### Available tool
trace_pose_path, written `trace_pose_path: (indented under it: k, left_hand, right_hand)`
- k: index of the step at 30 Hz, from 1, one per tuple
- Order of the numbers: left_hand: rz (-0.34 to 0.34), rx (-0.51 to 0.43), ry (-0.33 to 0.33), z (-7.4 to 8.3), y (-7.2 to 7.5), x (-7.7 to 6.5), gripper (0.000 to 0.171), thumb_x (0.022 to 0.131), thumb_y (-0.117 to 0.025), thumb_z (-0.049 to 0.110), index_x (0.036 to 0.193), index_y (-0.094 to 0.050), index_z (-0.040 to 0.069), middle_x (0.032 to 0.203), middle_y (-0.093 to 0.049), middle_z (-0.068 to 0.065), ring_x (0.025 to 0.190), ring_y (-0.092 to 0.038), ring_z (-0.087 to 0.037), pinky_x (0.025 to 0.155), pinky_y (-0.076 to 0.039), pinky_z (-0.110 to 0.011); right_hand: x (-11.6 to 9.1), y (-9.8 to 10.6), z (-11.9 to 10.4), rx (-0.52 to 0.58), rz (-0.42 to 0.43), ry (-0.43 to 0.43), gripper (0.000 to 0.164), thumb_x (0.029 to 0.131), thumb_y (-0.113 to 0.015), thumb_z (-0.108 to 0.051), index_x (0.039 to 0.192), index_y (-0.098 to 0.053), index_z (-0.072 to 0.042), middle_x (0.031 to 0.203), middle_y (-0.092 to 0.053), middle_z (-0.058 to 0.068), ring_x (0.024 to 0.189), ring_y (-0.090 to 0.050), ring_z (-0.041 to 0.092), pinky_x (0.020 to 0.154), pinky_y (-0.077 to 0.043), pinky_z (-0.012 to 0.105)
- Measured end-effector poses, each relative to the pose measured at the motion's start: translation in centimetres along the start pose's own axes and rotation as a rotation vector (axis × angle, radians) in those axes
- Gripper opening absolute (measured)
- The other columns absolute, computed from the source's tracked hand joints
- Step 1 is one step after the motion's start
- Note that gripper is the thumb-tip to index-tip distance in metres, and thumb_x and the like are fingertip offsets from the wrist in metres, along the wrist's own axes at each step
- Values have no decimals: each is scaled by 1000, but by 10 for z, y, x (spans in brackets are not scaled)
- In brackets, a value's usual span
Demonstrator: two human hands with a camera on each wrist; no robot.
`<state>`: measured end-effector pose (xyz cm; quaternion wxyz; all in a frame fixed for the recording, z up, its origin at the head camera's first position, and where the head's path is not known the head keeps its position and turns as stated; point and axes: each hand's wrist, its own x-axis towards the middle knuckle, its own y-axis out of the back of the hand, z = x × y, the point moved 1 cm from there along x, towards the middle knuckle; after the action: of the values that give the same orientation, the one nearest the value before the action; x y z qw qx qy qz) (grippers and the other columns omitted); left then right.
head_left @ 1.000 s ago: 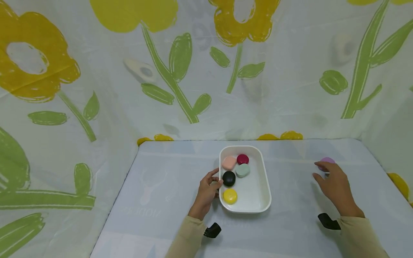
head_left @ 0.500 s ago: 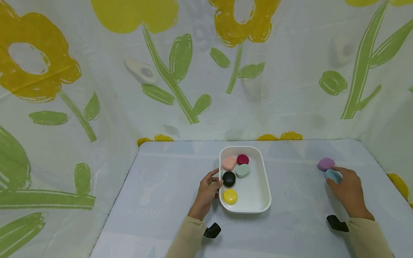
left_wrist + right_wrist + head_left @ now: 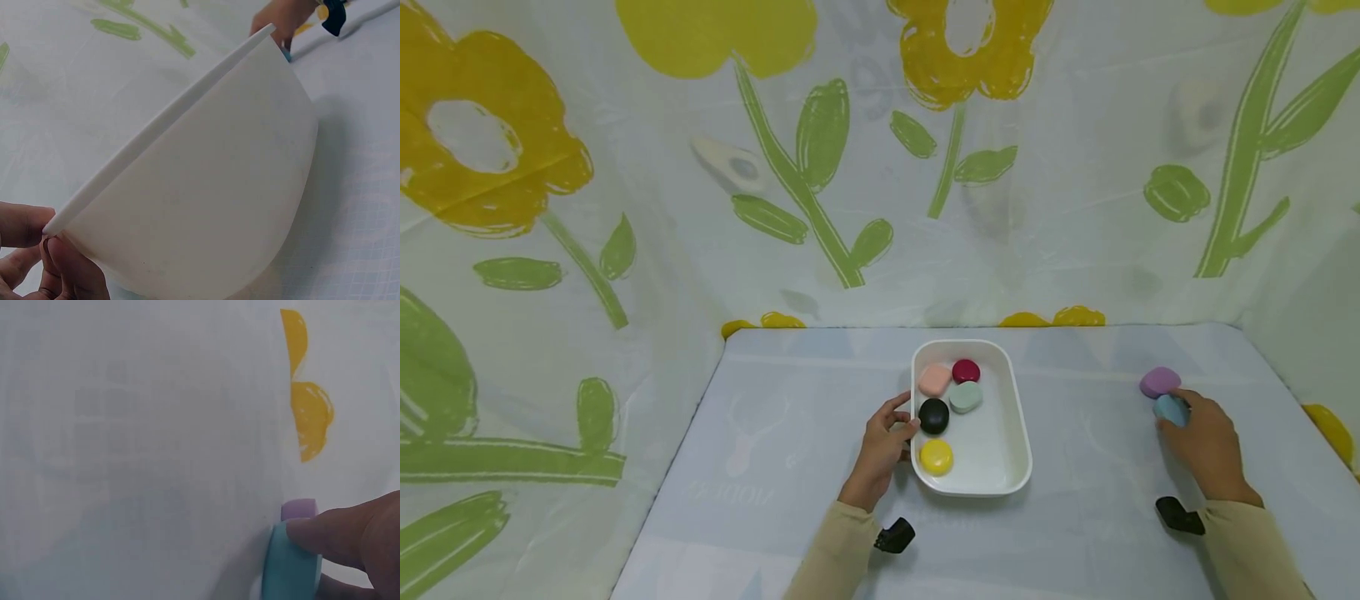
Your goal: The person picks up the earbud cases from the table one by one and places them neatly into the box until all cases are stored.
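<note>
A white rectangular tray (image 3: 992, 450) with rounded corners stands on the table. In it lie smooth pebble-shaped pieces: pink (image 3: 935, 380), dark red (image 3: 966, 371), pale green (image 3: 966, 397), black (image 3: 934, 416) and yellow (image 3: 936, 457). My left hand (image 3: 880, 450) pinches the tray's left rim between thumb and fingers; the left wrist view shows the tray wall (image 3: 200, 169) from outside. At the right, my right hand (image 3: 1210, 442) pinches a light blue pebble-shaped piece (image 3: 1170, 410) by its sides. A purple pebble-shaped piece (image 3: 1160, 382) lies just beyond it.
The pale table (image 3: 1075, 533) meets a hanging cloth (image 3: 1060, 208) printed with flowers along its back and sides. Black wrist mounts (image 3: 895, 536) stick out beside both beige sleeves (image 3: 1255, 546).
My right hand has moved from over the purple piece toward the right and nearer, uncovering it, and has taken hold of the blue piece. The left hand and tray stay put.
</note>
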<state>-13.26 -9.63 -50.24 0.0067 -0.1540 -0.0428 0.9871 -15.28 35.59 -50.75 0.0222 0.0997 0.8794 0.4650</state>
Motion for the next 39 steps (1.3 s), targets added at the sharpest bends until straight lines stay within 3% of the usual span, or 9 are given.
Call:
trace_pose_path:
  k: [7,19,30,39]
  left_hand:
    - [9,3,8,0,0,0,53,104,-67,7,155,-54,10,109,-57,-8,68,-55,-15,57,-51,-25]
    - [6,2,3,-1,0,1,53,104,-67,8,155,-53,10,110,-56,-8,68,-53,-15,57,-51,-25]
    - [14,8,3,-2,0,2,54,104,-68,9,156,-52,10,111,-58,-8,69,-54,-16,58,-50,-25]
    - [-4,-1,7,-2,1,2,52,105,-66,9,155,-53,11,112,-58,-10,72,-55,-17,59,-51,-26]
  right_hand:
    - [-5,0,-18,25,-31,-19,58,97,-67,-2,144,-42,19,141,-42,47,125,-43,65,101,-38,79]
    - [-14,-6,-81,92,-101,138,57,97,-74,-6,145,-49,15,137,-51,42,115,-55,61,88,-53,72]
    - [-24,-19,-145,170,-165,286,58,95,-77,-3,146,-52,11,138,-56,36,121,-59,54,98,-53,66]
    - [-26,-32,-183,192,-241,352,57,94,-78,-1,145,-54,8,139,-58,30,121,-60,48,99,-54,61]
